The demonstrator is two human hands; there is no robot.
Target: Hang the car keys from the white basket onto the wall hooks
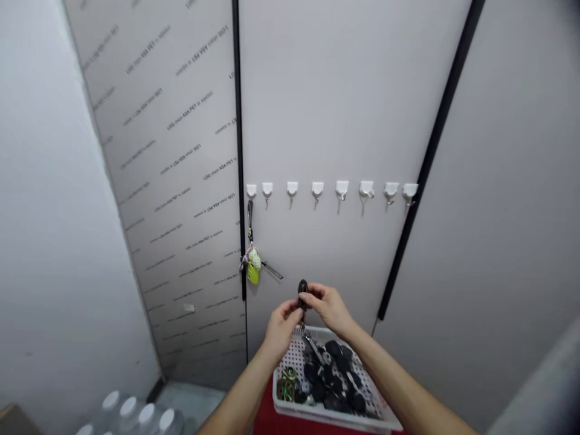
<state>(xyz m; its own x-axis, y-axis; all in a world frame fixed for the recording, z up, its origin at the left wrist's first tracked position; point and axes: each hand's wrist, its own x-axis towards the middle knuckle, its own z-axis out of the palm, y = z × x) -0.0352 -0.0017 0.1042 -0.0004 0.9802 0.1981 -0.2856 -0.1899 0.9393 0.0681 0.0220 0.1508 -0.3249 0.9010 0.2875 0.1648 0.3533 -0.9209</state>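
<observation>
Both my hands are raised above a white perforated plastic basket [283, 406], and together they pinch a dark car key fob [302, 295] by its top. My left hand [281, 330] holds its lower side, and my right hand [330, 307] closes on it from the right. A short chain and metal key dangle from the fob toward the basket. Several black key fobs [333, 377] and a bunch of brass-coloured keys [286, 386] lie in the basket.
A row of several white adhesive hooks [329, 190] runs across the white panel above my hands. A lanyard with a yellow-green tag [252, 272] hangs from the leftmost hook. The basket stands on a red surface [266, 411]. Plastic bottles [136, 414] stand at lower left.
</observation>
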